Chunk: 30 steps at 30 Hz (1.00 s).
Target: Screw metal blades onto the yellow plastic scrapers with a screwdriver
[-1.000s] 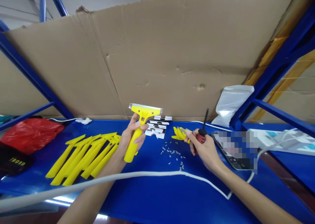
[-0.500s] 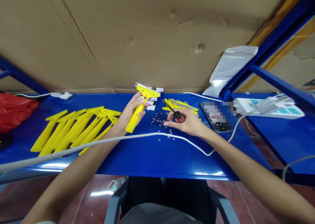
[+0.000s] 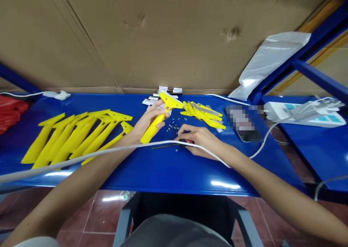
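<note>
My left hand is closed around the handle of a yellow scraper, its wide head up and tilted to the right. In my right hand is a screwdriver, held low by its dark and red handle with the shaft pointing left, close above or on the table. My fingers partly cover the handle. Small screws and nuts lie scattered just beyond that hand. Behind them, several yellow head pieces with metal strips form a loose pile.
Several yellow scraper handles lie in a row at left on the blue table. White papers or packets sit at the back. A white cable crosses in front of my hands. At right are a phone and power strip.
My right hand has come down and nearer, swinging the screwdriver from pointing away to lying nearly level, tip left. My left hand still holds the scraper. The view has shifted slightly.
</note>
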Each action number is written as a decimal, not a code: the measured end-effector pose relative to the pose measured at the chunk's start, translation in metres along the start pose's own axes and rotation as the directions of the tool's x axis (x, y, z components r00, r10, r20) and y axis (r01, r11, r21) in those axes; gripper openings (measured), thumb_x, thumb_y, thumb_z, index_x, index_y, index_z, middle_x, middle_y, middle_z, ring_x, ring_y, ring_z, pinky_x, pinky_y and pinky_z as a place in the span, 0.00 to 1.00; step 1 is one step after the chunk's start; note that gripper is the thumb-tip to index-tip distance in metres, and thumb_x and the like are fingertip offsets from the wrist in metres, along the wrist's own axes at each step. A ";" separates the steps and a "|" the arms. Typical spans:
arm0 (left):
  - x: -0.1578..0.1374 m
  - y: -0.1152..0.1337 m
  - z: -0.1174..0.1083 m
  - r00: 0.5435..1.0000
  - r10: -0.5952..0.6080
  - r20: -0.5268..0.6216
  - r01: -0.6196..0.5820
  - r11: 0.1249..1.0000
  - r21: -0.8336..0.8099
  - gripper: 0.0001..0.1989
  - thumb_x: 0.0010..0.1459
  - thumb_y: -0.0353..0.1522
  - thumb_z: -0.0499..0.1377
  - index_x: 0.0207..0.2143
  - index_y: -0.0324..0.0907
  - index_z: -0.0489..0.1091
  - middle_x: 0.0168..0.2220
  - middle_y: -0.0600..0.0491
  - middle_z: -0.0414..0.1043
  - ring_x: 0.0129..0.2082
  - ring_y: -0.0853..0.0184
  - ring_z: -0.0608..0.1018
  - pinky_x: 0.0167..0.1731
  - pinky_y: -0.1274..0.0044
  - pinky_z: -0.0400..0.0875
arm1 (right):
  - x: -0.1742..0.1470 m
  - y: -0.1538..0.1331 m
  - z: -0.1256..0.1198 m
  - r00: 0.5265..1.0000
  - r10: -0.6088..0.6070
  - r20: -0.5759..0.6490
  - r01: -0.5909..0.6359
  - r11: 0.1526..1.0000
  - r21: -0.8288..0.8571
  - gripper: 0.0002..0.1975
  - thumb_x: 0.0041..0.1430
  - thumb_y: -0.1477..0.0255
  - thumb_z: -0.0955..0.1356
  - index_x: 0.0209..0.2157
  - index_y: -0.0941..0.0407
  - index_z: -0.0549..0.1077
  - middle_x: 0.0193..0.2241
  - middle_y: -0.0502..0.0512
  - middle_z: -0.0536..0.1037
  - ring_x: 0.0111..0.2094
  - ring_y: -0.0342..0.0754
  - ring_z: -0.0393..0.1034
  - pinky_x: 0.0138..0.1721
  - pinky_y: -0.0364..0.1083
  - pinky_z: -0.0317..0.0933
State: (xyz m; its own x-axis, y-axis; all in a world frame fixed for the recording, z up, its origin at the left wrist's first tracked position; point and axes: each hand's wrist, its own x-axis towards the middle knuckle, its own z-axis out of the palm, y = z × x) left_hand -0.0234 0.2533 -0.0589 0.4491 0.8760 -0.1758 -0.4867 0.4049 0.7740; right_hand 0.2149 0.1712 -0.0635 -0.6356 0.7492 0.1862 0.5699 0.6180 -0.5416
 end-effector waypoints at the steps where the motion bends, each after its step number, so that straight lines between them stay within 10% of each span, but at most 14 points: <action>1: 0.000 0.000 0.001 1.000 -0.004 -0.003 0.004 1.000 -0.004 0.28 0.60 0.23 0.68 0.62 0.44 0.72 0.49 0.46 0.78 0.36 0.72 0.82 0.17 0.91 0.63 | 0.000 0.000 0.000 1.000 -0.014 -0.005 0.014 1.000 -0.010 0.17 0.66 0.83 0.69 0.48 0.52 0.86 0.48 0.55 0.83 0.39 0.45 0.81 0.43 0.43 0.70; 15: -0.009 0.007 0.013 0.998 -0.028 -0.053 0.030 0.999 0.027 0.33 0.60 0.22 0.67 0.67 0.43 0.68 0.44 0.48 0.77 0.29 0.71 0.80 0.15 0.87 0.64 | -0.001 0.001 0.000 0.997 -0.052 0.060 0.067 0.959 -0.276 0.17 0.65 0.84 0.68 0.50 0.54 0.78 0.52 0.56 0.82 0.33 0.43 0.74 0.29 0.45 0.52; 21: -0.008 0.005 0.009 0.999 -0.036 -0.028 0.037 0.998 0.043 0.34 0.61 0.23 0.68 0.69 0.46 0.68 0.44 0.48 0.79 0.29 0.71 0.81 0.15 0.87 0.65 | -0.001 0.008 0.001 0.968 -0.109 -0.227 0.102 0.994 -0.039 0.14 0.71 0.79 0.65 0.51 0.52 0.79 0.55 0.58 0.81 0.46 0.48 0.79 0.40 0.44 0.67; 24: -0.007 0.003 0.006 0.999 -0.037 -0.029 0.038 0.998 0.043 0.35 0.60 0.22 0.68 0.68 0.46 0.69 0.44 0.48 0.79 0.31 0.70 0.82 0.15 0.87 0.65 | 0.003 0.002 -0.005 0.916 0.043 -0.399 0.049 0.975 0.217 0.07 0.75 0.71 0.68 0.46 0.52 0.80 0.46 0.55 0.85 0.44 0.49 0.80 0.48 0.48 0.72; 30: -0.008 0.004 0.008 0.998 -0.061 -0.022 0.062 0.998 0.012 0.32 0.60 0.21 0.68 0.66 0.45 0.70 0.50 0.46 0.77 0.35 0.70 0.83 0.15 0.88 0.67 | 0.010 -0.007 -0.021 0.719 0.484 -0.499 -0.122 0.795 0.595 0.16 0.69 0.54 0.75 0.44 0.52 0.82 0.36 0.51 0.83 0.25 0.42 0.69 0.31 0.46 0.67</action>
State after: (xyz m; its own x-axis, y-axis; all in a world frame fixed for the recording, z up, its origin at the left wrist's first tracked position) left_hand -0.0229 0.2460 -0.0501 0.4614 0.8551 -0.2364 -0.4489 0.4548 0.7692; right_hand 0.2151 0.1795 -0.0407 0.0778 0.9566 0.2808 0.2205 0.2581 -0.9406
